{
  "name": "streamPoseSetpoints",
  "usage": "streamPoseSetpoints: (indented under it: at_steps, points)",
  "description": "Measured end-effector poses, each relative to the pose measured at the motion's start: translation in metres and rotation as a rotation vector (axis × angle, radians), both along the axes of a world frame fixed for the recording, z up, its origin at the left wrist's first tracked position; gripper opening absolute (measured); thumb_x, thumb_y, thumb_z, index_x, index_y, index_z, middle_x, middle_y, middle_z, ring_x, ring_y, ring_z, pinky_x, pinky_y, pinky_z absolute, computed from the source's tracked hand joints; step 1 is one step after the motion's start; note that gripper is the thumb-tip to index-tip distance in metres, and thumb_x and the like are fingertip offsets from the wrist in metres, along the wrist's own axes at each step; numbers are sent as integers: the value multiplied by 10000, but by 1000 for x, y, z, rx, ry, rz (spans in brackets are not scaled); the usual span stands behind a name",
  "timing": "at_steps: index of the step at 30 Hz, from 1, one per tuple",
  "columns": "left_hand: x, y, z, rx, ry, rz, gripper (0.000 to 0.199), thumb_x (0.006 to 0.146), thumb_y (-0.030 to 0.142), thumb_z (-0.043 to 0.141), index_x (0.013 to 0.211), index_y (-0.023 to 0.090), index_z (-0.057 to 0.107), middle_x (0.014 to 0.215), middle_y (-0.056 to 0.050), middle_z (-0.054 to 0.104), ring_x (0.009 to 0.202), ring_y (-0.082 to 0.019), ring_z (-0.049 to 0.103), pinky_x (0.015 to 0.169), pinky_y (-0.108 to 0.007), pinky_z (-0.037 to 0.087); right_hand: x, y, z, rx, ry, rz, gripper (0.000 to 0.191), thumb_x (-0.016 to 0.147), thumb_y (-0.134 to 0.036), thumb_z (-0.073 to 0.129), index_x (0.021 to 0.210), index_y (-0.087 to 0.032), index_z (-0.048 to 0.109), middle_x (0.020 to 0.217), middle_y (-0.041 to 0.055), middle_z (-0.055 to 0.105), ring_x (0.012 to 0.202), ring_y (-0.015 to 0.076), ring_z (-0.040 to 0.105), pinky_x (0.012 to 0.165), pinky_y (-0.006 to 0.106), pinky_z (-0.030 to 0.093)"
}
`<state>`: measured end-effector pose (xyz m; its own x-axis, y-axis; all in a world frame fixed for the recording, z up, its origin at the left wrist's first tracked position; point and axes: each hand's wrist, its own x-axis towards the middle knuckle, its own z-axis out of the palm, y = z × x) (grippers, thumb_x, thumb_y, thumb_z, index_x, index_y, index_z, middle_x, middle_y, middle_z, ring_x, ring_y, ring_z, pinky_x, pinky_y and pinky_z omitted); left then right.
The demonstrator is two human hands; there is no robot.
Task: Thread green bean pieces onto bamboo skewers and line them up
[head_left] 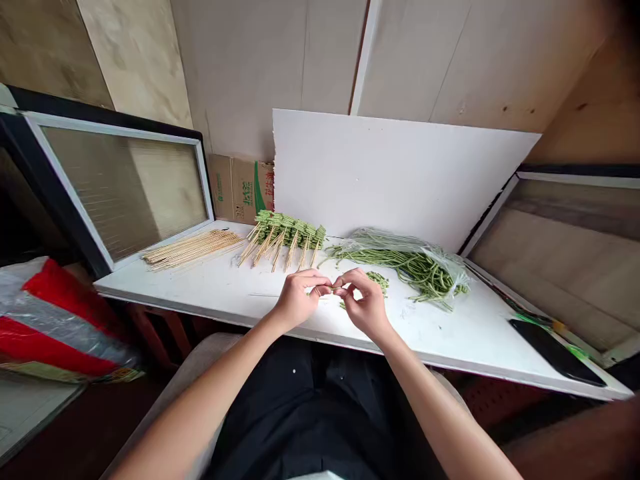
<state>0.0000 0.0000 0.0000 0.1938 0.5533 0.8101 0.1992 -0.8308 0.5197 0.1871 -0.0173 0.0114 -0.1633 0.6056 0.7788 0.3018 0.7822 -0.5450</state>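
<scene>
Left hand: thumb and index finger of the left hand point(299, 300) are closed in a fingertip pinch, above the white table point(425, 341).
Right hand: the right hand point(367, 303) pinches likewise, its fingertips meeting the left's.
Bean piece: a short, slim green bean piece point(334, 288) is gripped between the two pinches, mostly hidden by the fingers.
Cut beans: a small heap of short green cut bean pieces point(379, 281) lies just beyond the right hand.
Grip: light pressure at each end should suit best; a hard squeeze would likely bruise or split something so slender.
Alignment: best to keep both fingertips level, so the piece does not twist or slip away.
Clearance: the fan of pale wooden skewers packed with green beans point(295, 230) lies beyond the left hand; elbows and wrists are best kept low and near the body, so nothing there gets knocked.
</scene>
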Motion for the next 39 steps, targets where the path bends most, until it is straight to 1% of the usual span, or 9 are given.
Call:
streamPoseSetpoints:
  at_steps: [8, 14, 16, 19, 22, 24, 27, 31, 39]
  points:
    - [-1, -1, 1, -144, -78, -116, 190, 857, 54, 654, 842, 153, 815, 795, -58, 759, 700, -154, 703, 662, -256, 597, -4, 6, -9, -407, 285, 214, 211, 807, -410, 859, 808, -222, 761, 814, 49, 701, 735, 190, 613, 613, 303, 482]
    - [-3, 0, 2, -198, -77, -152, 139, 883, 134, 692, 815, 156, 811, 808, -70, 771, 723, -166, 706, 685, -277, 601, 3, 22, -17, -567, 410, 306, 266, 792, -450, 849, 772, -223, 711, 792, 23, 635, 642, 135, 501, 560, 274, 415]
    - [-8, 2, 4, -192, -78, -148, 139, 893, 167, 706, 802, 158, 810, 815, -76, 778, 745, -177, 715, 705, -287, 603, 24, 37, -17, -552, 513, 231, 298, 791, -471, 832, 736, -229, 668, 815, 25, 641, 683, 143, 528, 564, 263, 417]
    - [-20, 8, 8, -232, -84, -106, 118, 895, 254, 764, 873, 161, 833, 868, -89, 801, 807, -202, 742, 762, -312, 615, 72, 63, -17, -444, 572, -73, 341, 727, -521, 867, 844, -232, 729, 848, 35, 694, 679, 143, 541, 539, 255, 391]
    - [-28, 14, 7, -302, -58, -39, 186, 890, 339, 795, 946, 169, 848, 944, -101, 824, 879, -231, 764, 821, -338, 614, 116, 81, -24, -522, 435, -338, 502, 645, -568, 910, 949, -183, 804, 924, 109, 777, 734, 196, 634, 565, 291, 438]
    - [-29, 16, 4, -331, -23, -5, 220, 895, 377, 791, 968, 178, 852, 981, -101, 831, 912, -245, 772, 835, -347, 604, 132, 88, -34, -542, 296, -425, 507, 633, -559, 913, 927, -155, 827, 926, 148, 803, 794, 250, 698, 638, 335, 501]
    - [-25, 17, -1, -356, 37, 9, 241, 910, 408, 774, 974, 190, 853, 1000, -92, 836, 937, -253, 775, 838, -348, 587, 138, 94, -52, -582, 140, -482, 428, 634, -512, 897, 855, -150, 836, 850, 156, 814, 788, 296, 739, 656, 360, 524]
    - [-21, 17, -5, -371, 89, 11, 239, 912, 412, 765, 965, 196, 852, 988, -82, 836, 926, -250, 769, 818, -340, 571, 135, 100, -70, -589, 45, -540, 352, 674, -454, 851, 845, -146, 841, 765, 141, 801, 691, 278, 729, 598, 339, 503]
    - [-24, 22, -10, -434, 123, 13, 275, 904, 448, 759, 982, 199, 846, 1013, -83, 835, 949, -250, 761, 839, -343, 571, 133, 104, -85, -563, -29, -542, 380, 740, -488, 774, 910, -159, 859, 832, 115, 800, 666, 246, 690, 601, 346, 474]
